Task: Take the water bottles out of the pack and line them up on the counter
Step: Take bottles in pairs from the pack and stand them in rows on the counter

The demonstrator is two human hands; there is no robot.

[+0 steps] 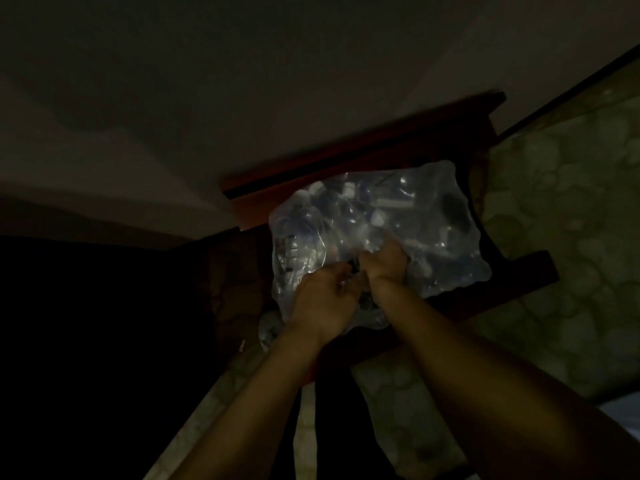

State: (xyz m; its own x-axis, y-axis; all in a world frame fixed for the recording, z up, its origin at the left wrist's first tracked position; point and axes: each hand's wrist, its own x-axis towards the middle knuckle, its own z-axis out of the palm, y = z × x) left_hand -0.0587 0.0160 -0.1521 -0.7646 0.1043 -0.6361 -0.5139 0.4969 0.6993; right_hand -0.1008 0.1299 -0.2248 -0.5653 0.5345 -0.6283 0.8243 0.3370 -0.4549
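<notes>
Both forearms fill the near edge of my view and meet at the pack (377,233) of water bottles. It is still sealed in clear film and rests on a dark wooden chair (363,157), with no desk in sight. My left hand (325,303) curls its fingers into the wrap at the near edge, pinching a fold. My right hand (386,263) grips the film just beside it, knuckles up. I judge this as the tearing step, with no bottle out yet. Light is poor, so I cannot tell whether the film has split. If it gives suddenly, bottles could spill and roll off the seat onto the patterned floor (561,237).
</notes>
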